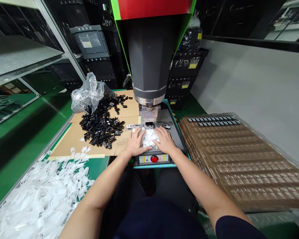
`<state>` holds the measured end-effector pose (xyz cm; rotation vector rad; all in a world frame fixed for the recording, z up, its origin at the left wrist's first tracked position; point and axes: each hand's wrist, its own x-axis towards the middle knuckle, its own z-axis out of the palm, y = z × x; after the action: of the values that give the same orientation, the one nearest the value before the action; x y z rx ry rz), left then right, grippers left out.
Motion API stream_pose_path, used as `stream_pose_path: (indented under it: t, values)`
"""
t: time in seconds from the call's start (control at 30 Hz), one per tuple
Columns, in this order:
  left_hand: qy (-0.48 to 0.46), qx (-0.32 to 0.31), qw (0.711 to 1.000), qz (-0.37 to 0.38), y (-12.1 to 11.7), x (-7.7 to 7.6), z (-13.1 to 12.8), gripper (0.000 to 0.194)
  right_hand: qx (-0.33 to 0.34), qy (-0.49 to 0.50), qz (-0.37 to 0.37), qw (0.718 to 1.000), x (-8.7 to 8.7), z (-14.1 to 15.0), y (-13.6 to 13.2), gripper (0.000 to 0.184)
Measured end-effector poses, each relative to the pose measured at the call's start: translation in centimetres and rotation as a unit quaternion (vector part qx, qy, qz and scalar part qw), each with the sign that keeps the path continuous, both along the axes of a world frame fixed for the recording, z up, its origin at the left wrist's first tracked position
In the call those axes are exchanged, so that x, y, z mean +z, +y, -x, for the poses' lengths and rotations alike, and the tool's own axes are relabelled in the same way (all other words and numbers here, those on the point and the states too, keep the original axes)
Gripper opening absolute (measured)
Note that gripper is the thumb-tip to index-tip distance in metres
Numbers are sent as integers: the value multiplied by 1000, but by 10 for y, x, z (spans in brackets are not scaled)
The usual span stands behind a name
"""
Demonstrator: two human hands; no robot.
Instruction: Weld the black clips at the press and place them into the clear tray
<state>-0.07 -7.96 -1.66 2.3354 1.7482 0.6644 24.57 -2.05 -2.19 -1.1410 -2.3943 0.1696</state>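
My left hand [136, 143] lies on the front of the machine's grey base [174, 146], its fingers stretched out and spread. On the other side, my right hand [165, 141] rests with its fingers extended forward. A small heap of white plastic pieces [149, 136] sits between both hands, touching their inner edges. Just beyond the fingertips, a black part [149, 125] sits in a metal fixture [134, 126]. Over it hangs the clear block [149, 113] under the press head [149, 96]. A small dark piece [167, 127] lies beside my right fingertips.
Black plastic parts [102, 126] are piled on cardboard [67, 142] at left, near a clear bag [88, 93]. Loose white pieces [40, 199] cover the near left table. A red button [154, 159] faces me. Stacked brown trays [239, 149] stand right, with small parts [214, 120] in the far rows.
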Motion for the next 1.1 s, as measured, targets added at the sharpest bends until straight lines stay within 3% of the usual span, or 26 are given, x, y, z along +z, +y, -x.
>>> stream_pose_path:
  t: [0.27, 0.4, 0.53, 0.67, 0.83, 0.97, 1.1]
  values:
    - [-7, 43, 999, 1, 3, -1, -30, 87, 4, 24, 6, 1000, 3, 11, -3, 56]
    - [-39, 35, 998, -36, 3, 2, -23, 85, -2, 71, -11, 997, 7, 6, 3, 54]
    - [-85, 73, 991, -73, 27, 12, -7, 67, -47, 115, -12, 992, 22, 11, 25, 46]
    - [-90, 74, 992, -53, 66, 25, 3, 53, -107, 95, 39, 989, 40, 28, 57, 42]
    - [-71, 27, 997, -1, 96, 33, 1, 40, -101, 20, 91, 991, 45, 45, 78, 38]
    - [-100, 5, 995, 4, 105, 37, -1, 31, -101, 64, 115, 986, 47, 50, 85, 25]
    - [-193, 43, 980, -9, 92, 40, 3, 24, -123, 184, 186, 957, 52, 42, 82, 23]
